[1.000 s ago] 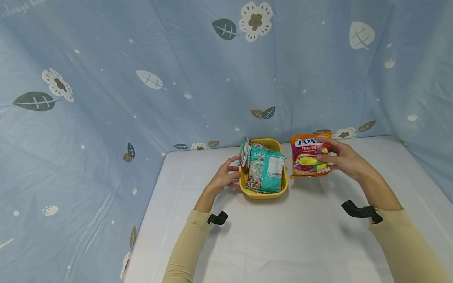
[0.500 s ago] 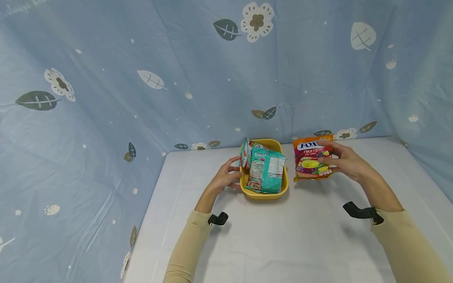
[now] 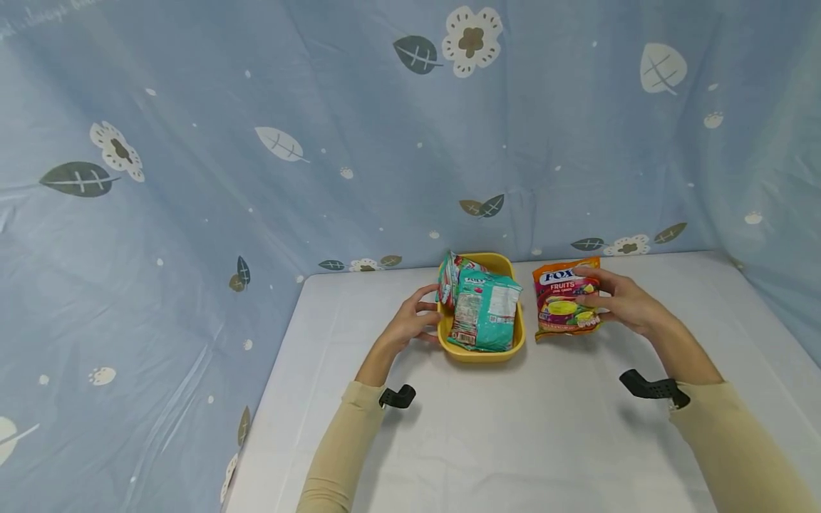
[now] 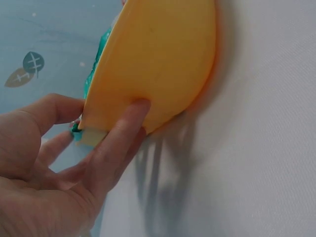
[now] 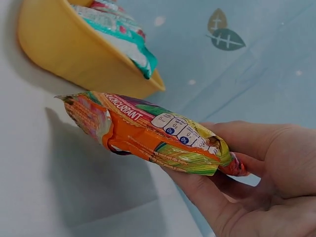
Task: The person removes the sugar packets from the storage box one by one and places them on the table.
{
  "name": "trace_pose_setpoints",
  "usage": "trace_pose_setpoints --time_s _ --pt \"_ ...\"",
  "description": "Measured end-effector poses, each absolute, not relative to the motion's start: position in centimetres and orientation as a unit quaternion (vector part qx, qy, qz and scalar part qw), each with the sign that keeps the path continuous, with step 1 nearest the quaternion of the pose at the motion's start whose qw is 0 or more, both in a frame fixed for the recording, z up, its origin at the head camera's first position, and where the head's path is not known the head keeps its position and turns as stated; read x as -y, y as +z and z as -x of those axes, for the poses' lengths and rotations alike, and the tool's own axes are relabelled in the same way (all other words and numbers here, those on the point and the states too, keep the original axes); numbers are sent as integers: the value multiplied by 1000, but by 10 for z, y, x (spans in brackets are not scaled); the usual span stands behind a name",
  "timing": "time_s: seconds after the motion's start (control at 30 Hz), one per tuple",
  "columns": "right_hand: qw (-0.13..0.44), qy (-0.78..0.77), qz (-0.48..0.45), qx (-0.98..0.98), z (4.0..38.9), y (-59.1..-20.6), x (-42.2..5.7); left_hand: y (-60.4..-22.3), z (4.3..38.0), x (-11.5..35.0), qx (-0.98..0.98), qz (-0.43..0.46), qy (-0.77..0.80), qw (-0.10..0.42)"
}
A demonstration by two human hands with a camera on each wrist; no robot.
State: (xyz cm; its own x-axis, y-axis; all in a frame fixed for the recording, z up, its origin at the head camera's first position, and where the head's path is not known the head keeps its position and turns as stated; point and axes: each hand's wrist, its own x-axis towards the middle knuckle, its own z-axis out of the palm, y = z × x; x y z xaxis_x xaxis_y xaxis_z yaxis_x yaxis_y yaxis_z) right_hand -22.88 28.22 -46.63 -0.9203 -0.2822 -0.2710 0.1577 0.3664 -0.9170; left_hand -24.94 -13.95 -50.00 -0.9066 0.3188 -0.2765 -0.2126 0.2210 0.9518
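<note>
Pinching a glossy orange-and-purple plastic candy bag (image 3: 561, 303), printed FRUITS, at its right edge between thumb and fingers of the right hand (image 3: 625, 303). Holding it tilted, printed front toward the head camera, just right of a yellow round-cornered plastic basket (image 3: 481, 357) and apart from it; cannot tell whether touching the white cloth-covered table (image 3: 513, 434). Resting spread fingers of the left hand (image 3: 407, 322) against the basket's left outer wall, with one at or near the rim in the left wrist view. Can see inside the basket a teal plastic bag (image 3: 489, 313) with a pale label panel, partly overlapping a red, white and teal plastic bag (image 3: 452, 279) at far left. Also noted long beige sleeves (image 3: 343, 442), a bent black mount (image 3: 649, 387) at the right wrist, and a pale-blue leaf-and-flower-print fabric backdrop (image 3: 205, 157).
</note>
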Motion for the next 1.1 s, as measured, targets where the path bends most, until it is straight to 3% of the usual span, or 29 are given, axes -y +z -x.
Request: trace_pose_setpoints --time_s 1.1 --pt "193 -532 21 -824 240 -490 -289 -503 249 140 -749 -36 627 209"
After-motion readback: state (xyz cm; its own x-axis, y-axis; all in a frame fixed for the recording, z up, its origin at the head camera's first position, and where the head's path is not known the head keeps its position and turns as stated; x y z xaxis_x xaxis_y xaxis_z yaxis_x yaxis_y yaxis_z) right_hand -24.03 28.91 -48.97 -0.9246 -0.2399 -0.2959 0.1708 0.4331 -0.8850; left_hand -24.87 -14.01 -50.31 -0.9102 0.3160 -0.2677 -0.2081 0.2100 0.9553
